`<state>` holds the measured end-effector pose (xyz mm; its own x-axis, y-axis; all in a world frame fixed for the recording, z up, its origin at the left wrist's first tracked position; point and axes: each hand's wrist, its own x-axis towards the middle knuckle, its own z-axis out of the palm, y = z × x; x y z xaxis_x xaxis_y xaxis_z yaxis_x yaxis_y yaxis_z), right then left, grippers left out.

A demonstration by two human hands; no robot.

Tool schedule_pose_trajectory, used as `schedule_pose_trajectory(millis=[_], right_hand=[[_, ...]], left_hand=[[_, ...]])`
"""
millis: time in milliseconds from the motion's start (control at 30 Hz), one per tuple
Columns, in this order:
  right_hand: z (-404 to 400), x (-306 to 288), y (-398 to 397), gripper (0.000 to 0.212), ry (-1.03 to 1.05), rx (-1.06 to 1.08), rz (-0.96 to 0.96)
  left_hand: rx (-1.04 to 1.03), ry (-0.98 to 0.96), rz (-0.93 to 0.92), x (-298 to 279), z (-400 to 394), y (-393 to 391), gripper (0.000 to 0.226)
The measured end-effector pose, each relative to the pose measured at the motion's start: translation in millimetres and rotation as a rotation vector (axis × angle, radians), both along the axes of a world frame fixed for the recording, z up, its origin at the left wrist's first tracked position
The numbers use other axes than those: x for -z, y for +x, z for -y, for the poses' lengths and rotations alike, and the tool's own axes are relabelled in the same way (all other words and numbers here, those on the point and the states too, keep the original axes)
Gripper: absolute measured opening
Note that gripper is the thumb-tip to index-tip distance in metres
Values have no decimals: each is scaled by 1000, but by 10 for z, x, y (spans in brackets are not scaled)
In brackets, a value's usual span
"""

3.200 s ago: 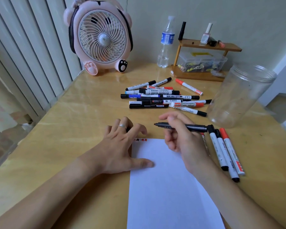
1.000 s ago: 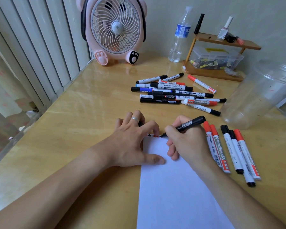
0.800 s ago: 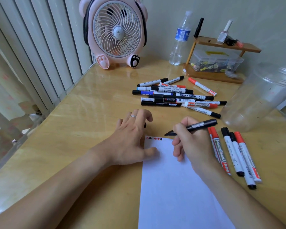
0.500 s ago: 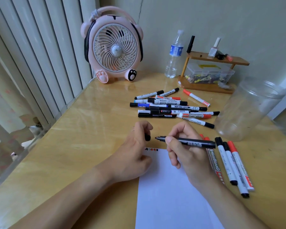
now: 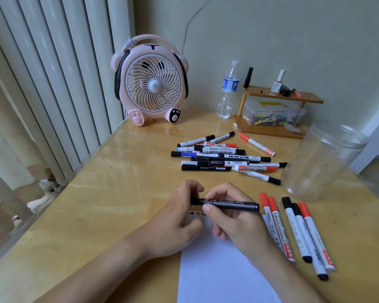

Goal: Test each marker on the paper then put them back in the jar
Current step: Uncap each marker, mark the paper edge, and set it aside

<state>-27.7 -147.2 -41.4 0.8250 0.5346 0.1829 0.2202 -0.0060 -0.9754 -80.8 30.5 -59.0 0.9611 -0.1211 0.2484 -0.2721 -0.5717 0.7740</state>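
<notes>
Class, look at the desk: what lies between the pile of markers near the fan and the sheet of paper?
In the head view, bare wooden desk, then both hands, left and right, holding a black marker above the paper.

Beside the jar (image 5: 322, 162), five markers (image 5: 298, 232) are counted in a row, about a dozen in the pile (image 5: 223, 158) left of it, and one black marker (image 5: 225, 203) is held

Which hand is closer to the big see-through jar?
Right. The right hand, holding the black marker, is nearer the jar; the left hand is beyond it, farther left.
</notes>
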Motion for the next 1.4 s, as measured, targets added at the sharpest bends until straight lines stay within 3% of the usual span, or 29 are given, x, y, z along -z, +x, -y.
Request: schedule_pose_trajectory(millis=[133,200,400,500,800,933,1000,1167,1400], right_hand=[[25,-28,27,11,43,14,-63],[41,-32,35,14,80,-9,-110],[62,-7,47,14,148,-71,-173],[69,-3,34,26,159,-99,-223],[70,24,41,22,105,-55,-205],[106,-44,71,32,141,23,-257],[155,-72,107,34,107,101,-159],[193,11,123,9,-287,83,275],[212,43,121,13,-331,37,313]], left_hand=[[35,-306,-25,-80,-60,29,26],[48,-362,-16,-98,-58,22,26],[89,-230,12,-67,-63,41,25],[48,-105,74,-39,-87,68,17],[62,2,101,-30,-83,60,14],[-20,61,145,-44,-129,94,14],[-52,92,153,-39,-149,106,12],[2,77,137,-5,-133,104,12],[37,102,107,84,-102,129,32]])
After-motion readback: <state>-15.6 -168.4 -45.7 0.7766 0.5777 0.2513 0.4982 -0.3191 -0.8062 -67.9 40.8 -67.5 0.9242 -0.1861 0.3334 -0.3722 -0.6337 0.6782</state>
